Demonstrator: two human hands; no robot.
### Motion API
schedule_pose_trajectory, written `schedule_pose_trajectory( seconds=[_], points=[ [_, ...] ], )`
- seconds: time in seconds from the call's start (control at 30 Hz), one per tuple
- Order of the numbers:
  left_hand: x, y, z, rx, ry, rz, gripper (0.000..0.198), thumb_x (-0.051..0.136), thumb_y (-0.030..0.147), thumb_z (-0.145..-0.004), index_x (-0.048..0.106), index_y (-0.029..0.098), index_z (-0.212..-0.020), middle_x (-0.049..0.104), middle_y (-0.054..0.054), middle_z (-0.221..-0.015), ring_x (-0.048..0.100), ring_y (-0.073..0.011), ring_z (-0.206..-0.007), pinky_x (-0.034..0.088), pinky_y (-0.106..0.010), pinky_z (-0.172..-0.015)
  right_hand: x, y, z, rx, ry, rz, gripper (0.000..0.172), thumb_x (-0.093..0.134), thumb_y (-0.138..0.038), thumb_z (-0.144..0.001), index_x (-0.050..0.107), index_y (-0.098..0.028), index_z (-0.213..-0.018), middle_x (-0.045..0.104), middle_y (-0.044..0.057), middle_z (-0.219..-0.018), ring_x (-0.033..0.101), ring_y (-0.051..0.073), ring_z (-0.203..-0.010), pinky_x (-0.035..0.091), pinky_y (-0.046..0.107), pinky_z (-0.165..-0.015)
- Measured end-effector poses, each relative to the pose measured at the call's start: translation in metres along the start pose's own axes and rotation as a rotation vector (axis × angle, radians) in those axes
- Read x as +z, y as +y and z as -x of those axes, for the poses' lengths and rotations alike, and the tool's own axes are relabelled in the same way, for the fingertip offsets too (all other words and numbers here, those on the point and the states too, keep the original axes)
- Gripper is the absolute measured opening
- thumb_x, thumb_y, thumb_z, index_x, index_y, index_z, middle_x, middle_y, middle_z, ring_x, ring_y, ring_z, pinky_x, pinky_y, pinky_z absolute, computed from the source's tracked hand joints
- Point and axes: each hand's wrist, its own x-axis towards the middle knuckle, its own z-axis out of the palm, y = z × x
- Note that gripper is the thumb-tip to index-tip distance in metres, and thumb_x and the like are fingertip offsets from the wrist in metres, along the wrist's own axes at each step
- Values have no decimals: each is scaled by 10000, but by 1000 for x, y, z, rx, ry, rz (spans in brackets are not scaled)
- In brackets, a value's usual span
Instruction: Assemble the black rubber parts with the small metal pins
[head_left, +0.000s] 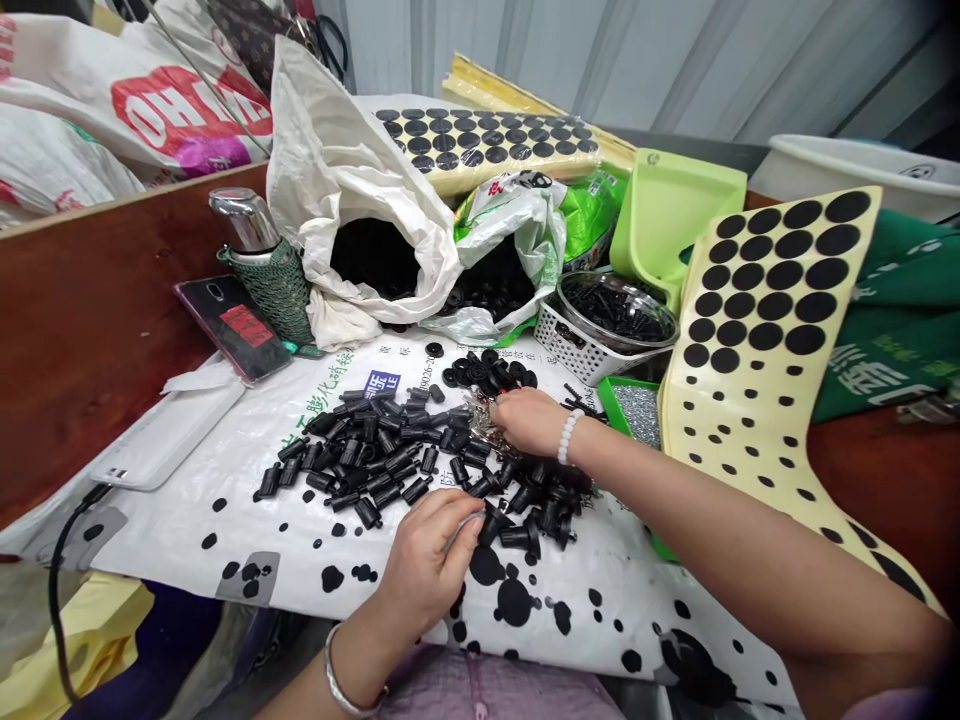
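Observation:
My left hand [431, 552] is closed in a pinch near the front of the work surface. At its fingertips is a black flared plastic part [494, 522]. My right hand [531, 424] reaches into a small heap of shiny metal pieces [484, 415], its fingers drawn together and pointing down. What those fingers hold, if anything, is hidden. Many black cylindrical plastic parts [367, 445] lie in a loose pile left of my hands. More flared black parts [551, 515] lie below my right wrist. Black round rings [487, 370] are heaped just behind the metal pieces.
Behind stand a white sack [315, 190] and a smaller bag [551, 215] of black parts. A steel bowl [667, 335] sits on a white basket [577, 350]. A green tray [616, 410], dotted sheet [705, 390], dustpan [675, 195], phone [232, 330] and power bank [169, 430] surround the surface.

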Motion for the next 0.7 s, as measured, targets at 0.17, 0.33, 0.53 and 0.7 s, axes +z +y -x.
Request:
schedule_pose_trajectory(
  seconds=[0.17,0.33,0.53,0.7],
  points=[
    [-19,10,-28,68,-59,-93,185,482,197,-867,631,159,-969,653,-95,-925,610,-184,-867,511,-322,-776,-11,19,31,96,288,-230,120,474,-215,-870,577,-157,-846,638,40,-753,608,157,-726,457,287,-665],
    [-18,6,-100,5,-201,-547,239,470,290,-877,616,169,-1021,646,-79,-970,603,-196,-908,480,-324,-831,-9,19,87,97,491,-541,186,294,-279,-942,445,-175,-907,631,23,-759,576,89,-544,438,221,-508],
    [25,-19,-164,-136,-265,-718,297,627,359,-745,633,122,-923,664,-141,-861,628,-306,-864,487,-399,-761,33,-5,141,41,639,-1108,107,433,-281,-900,471,-190,-858,507,-39,-569,474,88,-482,405,211,-449],
    [39,-26,-174,-229,-279,-752,199,581,271,-755,640,149,-900,677,-120,-847,633,-275,-871,477,-356,-778,63,-5,160,161,717,-1165,159,531,-319,-848,615,-189,-812,588,8,-677,510,100,-532,445,211,-456]
  ],
)
